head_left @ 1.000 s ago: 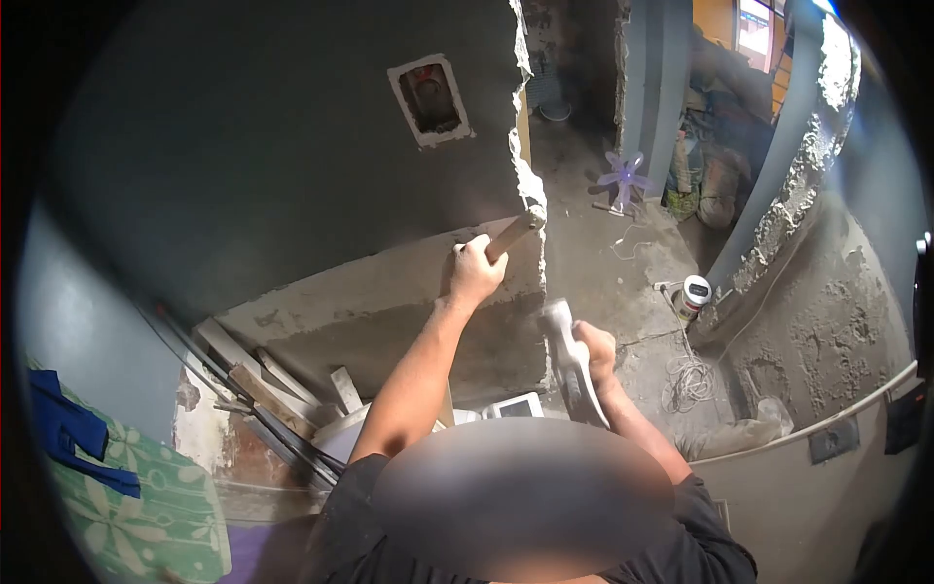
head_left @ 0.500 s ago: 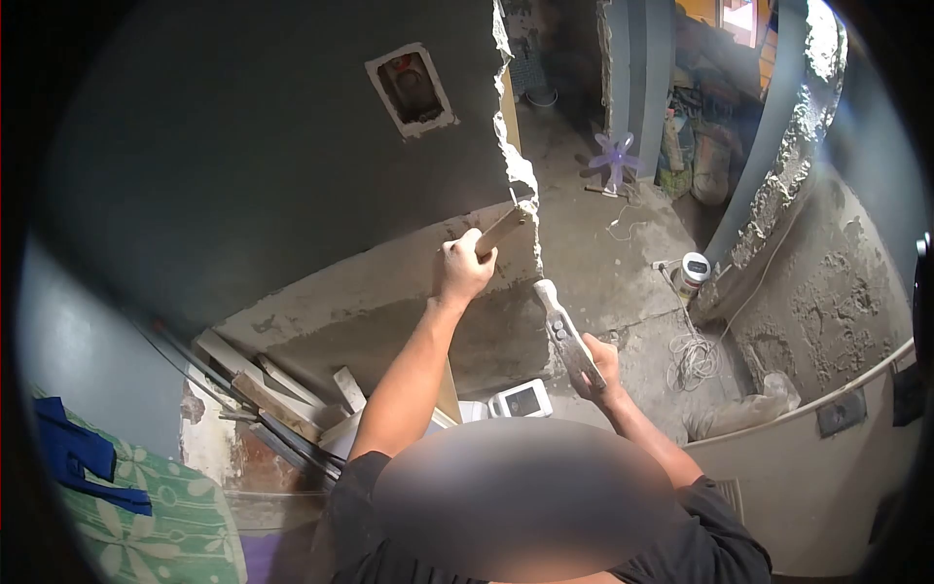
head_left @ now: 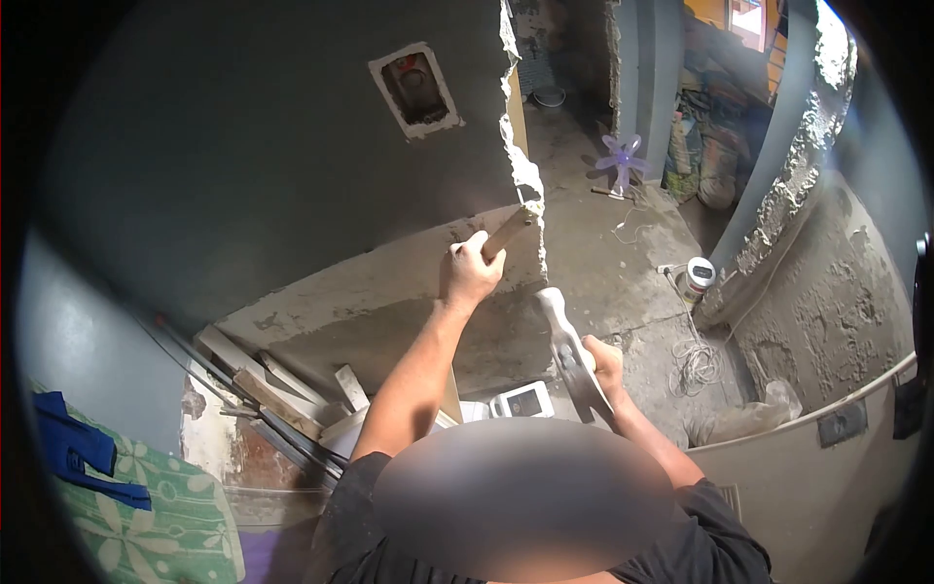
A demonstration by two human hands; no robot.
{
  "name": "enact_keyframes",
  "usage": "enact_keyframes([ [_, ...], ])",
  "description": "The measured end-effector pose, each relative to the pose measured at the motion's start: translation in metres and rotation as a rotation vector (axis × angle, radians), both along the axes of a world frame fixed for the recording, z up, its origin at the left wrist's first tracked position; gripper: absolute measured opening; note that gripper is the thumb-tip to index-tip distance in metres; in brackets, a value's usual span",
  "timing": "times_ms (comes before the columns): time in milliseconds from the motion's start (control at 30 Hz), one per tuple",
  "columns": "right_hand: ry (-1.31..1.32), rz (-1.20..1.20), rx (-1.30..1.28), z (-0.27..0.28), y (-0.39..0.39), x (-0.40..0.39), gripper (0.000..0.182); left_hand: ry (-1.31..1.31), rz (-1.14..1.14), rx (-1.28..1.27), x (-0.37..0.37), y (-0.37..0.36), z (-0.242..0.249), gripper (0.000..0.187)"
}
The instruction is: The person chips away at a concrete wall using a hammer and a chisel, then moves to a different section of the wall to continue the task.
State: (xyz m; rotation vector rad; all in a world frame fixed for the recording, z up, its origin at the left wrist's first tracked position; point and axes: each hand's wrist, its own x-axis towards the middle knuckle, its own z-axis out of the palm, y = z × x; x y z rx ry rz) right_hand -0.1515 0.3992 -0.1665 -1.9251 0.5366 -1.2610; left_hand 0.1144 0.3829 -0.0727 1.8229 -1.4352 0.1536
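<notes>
1. L hand [head_left: 475, 271]: clenched round flat bar [head_left: 508, 232], slanting to 1-2 o'clock; prob. angled so its far end bears on the wall's broken edge [head_left: 522, 173].
2. R hand [head_left: 605, 364]: grasping hammer-like tool [head_left: 566, 343], head at approx. 11 o'clock from the fist, apart from bar; prob. held so head stays clear of fingers.
3. Tool lies at 4 o'clock from L hand.
4. Farther: wall recess [head_left: 416, 88], 11 o'clock from L hand; coiled cable [head_left: 696, 366], 3 o'clock from R.

Grey flr [head_left: 603, 268], wht tub [head_left: 697, 282], coiled cable [head_left: 696, 369], purple flower-shaped item [head_left: 623, 162]
</notes>
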Motion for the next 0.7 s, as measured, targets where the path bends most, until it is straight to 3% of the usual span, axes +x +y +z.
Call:
enact_keyframes([
  [67, -0.088, -0.032, -0.126, 0.025, 0.001, 0.004, 0.018, 0.002, 0.018, 0.010, -0.002, 0.000, 0.000, 0.020],
  [100, -0.241, -0.100, -0.263, 0.028, -0.004, 0.018, 0.021, 0.003, 0.021, 0.011, -0.003, 0.000, 0.000, 0.020],
  [133, -0.217, -0.165, -0.308, 0.014, -0.015, 0.022, 0.025, 0.017, 0.025, 0.021, -0.004, 0.000, 0.001, 0.020],
  [200, -0.124, -0.072, -0.007, -0.023, -0.045, 0.032, 0.023, 0.032, 0.033, 0.030, -0.004, 0.001, 0.002, 0.020],
  [233, -0.113, 0.045, 0.497, -0.016, -0.058, 0.036, 0.019, 0.021, 0.033, 0.050, -0.004, 0.001, 0.004, 0.020],
  [267, 0.160, -0.100, 0.174, -0.009, -0.063, 0.042, 0.017, 0.010, 0.033, 0.067, -0.005, 0.002, 0.006, 0.020],
  [333, 0.143, -0.187, -0.059, -0.001, -0.050, 0.037, 0.018, 0.090, -0.008, 0.037, -0.007, 0.003, 0.008, 0.019],
  [367, 0.158, -0.169, -0.073, 0.007, -0.040, 0.032, 0.013, 0.043, 0.000, 0.005, -0.002, -0.003, 0.005, 0.019],
  [400, -0.014, -0.093, -0.016, 0.012, -0.031, 0.034, 0.013, 0.003, 0.005, -0.005, 0.001, -0.003, -0.004, 0.019],
  [500, -0.059, -0.188, -0.345, 0.007, -0.040, 0.036, 0.022, 0.041, 0.011, 0.016, -0.004, -0.002, 0.004, 0.019],
  [533, -0.014, -0.099, -0.130, -0.008, -0.050, 0.040, 0.017, 0.011, 0.025, -0.005, -0.005, 0.000, 0.001, 0.018],
  [600, 0.196, -0.163, 0.147, -0.008, -0.062, 0.047, 0.011, 0.069, -0.113, -0.113, 0.014, -0.016, -0.010, 0.022],
  [667, 0.033, -0.217, 0.022, -0.002, -0.055, 0.039, 0.009, -0.103, -0.030, -0.162, 0.007, -0.017, -0.003, 0.022],
  [700, 0.017, -0.234, -0.063, 0.002, -0.053, 0.034, 0.010, -0.050, -0.014, -0.140, 0.005, -0.017, 0.001, 0.022],
])
